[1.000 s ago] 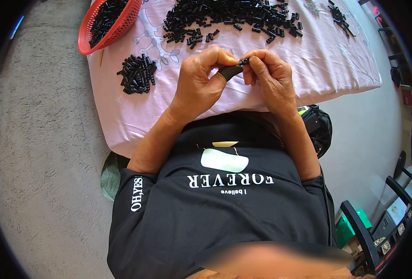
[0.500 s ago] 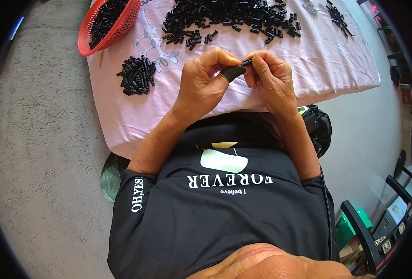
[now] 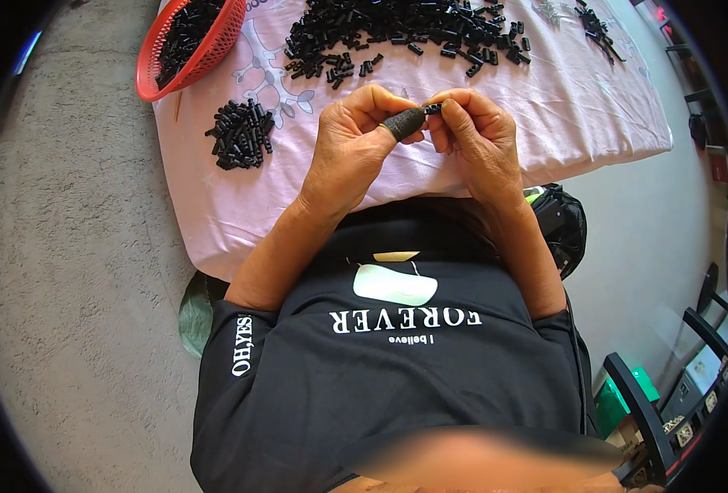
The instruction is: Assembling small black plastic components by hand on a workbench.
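Between my two hands, above the near part of the table, is a small black cylindrical piece (image 3: 434, 108). My left hand (image 3: 355, 135) pinches its left end; a dark finger cot (image 3: 405, 124) covers the thumb. My right hand (image 3: 477, 135) grips the other end between thumb and fingers. Most of the piece is hidden by the fingertips. Left of my hands lies a small pile of black cylindrical pieces (image 3: 241, 135). A larger spread of similar black pieces (image 3: 397, 29) lies beyond my hands.
A red plastic basket (image 3: 208, 64) with black pieces stands at the table's far left. Several thin black parts (image 3: 600, 34) lie at the far right, beside small clear bits (image 3: 549, 11). A pink patterned cloth (image 3: 581, 123) covers the table. A black bag (image 3: 562, 226) hangs below its near edge.
My left hand has shifted slightly left and its covered thumb has tilted, with the small piece still between both hands. The piles look the same.
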`<state>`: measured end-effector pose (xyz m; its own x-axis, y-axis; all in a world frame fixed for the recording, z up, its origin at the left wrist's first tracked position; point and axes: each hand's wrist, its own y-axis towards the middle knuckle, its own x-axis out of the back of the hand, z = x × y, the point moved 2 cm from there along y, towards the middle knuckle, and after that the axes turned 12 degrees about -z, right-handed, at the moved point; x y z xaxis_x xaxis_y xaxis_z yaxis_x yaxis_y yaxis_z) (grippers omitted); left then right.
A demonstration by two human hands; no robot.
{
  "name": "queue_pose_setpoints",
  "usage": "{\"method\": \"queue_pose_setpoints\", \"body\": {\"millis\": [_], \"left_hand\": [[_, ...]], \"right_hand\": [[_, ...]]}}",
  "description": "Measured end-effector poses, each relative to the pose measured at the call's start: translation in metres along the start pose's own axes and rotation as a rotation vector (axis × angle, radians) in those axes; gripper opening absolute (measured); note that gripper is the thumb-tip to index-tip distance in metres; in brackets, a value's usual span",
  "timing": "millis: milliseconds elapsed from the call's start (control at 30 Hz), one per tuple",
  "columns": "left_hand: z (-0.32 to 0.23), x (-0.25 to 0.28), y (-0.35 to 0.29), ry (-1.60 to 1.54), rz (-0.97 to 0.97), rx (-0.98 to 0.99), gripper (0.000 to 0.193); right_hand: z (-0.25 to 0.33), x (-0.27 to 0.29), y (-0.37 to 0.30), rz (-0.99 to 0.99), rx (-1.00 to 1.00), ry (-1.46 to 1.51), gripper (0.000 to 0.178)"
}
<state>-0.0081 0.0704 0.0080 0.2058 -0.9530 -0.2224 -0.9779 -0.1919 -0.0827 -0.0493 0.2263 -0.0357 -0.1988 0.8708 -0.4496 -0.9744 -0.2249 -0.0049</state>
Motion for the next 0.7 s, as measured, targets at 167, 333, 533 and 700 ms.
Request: {"method": "queue_pose_setpoints", "body": {"millis": [167, 333, 533, 700], "left_hand": [[0.0024, 0.0009, -0.0008, -0.078, -0.007, 0.057, 0.008], [0.0064, 0.0033, 0.0005, -0.166, 0.012, 0.116, 0.008], [0.0039, -0.0007, -0.0012, -0.097, -0.008, 0.07, 0.008], [0.0051, 0.0004, -0.0008, -0.063, -0.009, 0.041, 0.009]], "right_hand": [[0.0002, -0.0002, -0.0006, 0.001, 0.018, -0.005, 0.019], [0.001, -0.0012, -0.0019, -0.006, 0.051, -0.031, 0.018], [0.0022, -0.0009, -0.0018, -0.002, 0.053, -0.051, 0.018], [0.0008, -0.0018, -0.0025, -0.001, 0.083, -0.063, 0.018]]}}
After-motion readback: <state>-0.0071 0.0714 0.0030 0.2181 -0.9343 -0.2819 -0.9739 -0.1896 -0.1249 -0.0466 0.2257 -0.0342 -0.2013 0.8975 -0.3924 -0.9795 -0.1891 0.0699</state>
